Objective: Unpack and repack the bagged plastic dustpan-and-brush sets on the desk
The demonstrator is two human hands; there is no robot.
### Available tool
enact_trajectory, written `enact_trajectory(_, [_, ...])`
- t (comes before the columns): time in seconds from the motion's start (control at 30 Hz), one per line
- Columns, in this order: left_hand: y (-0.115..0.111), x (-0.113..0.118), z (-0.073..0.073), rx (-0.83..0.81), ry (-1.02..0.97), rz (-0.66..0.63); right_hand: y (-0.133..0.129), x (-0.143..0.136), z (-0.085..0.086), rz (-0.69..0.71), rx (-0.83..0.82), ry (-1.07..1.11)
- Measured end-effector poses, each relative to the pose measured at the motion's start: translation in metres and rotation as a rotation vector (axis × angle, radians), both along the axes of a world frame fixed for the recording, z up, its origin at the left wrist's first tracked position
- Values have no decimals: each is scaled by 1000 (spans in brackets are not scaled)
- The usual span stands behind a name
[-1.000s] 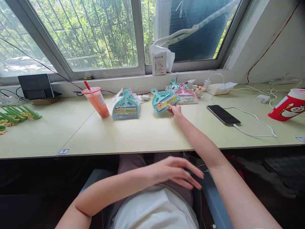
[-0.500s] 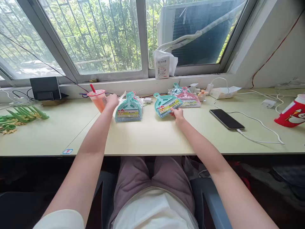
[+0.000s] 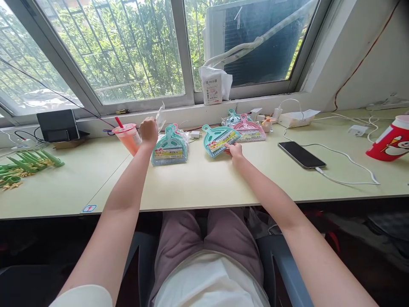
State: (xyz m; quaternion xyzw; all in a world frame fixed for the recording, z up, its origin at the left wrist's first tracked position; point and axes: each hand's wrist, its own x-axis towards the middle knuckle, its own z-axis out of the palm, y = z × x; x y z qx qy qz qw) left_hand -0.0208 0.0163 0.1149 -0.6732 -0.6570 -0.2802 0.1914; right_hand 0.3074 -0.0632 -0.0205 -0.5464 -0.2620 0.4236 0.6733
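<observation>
My left hand is closed on a piece of clear plastic wrap, which sticks up above a stack of green dustpan sets. My right hand grips the lower right edge of a green dustpan set with a yellow label, tilted over the table. Behind it lie a pink dustpan set and another green one, partly covered. A plastic cup with a red straw stands just left of my left hand.
Green plastic stems lie at the far left, near a black tablet. On the right are a charging phone, a white cable, a white box and a red container.
My left hand has risen slightly, and the plastic wrap now stands up beside it. The right hand still holds the green dustpan set. The view has shifted a little.
</observation>
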Motion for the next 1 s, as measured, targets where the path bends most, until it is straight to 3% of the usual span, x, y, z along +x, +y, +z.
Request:
enact_trajectory(0.1, [-15, 18, -1, 159, -91, -190, 1, 0, -1, -14, 1, 3])
enact_trajectory(0.23, [-31, 49, -23, 153, -101, -349, 0, -1, 1, -28, -8, 5])
enact_trajectory(0.43, [-28, 69, -73, 50, -61, -225, -3, -3, 8, -47, -33, 16])
enact_trajectory(0.53, [-27, 79, -88, 74, -33, -195, -3, -4, 9, -42, -29, 2])
enact_trajectory(0.63, [-28, 97, -89, 123, 1, -285, -3, -4, 8, -32, -34, -19])
enact_trajectory(0.73, [-25, 120, -82, 37, 27, -348, -4, -4, 7, -11, -30, -31])
enact_trajectory(0.87, [-12, 141, -79, -84, 108, -349, -4, -4, 7, 2, -37, -24])
enact_trajectory(1.0, [1, 142, -81, -159, 184, -319, -2, -4, 8, -22, -30, -15])
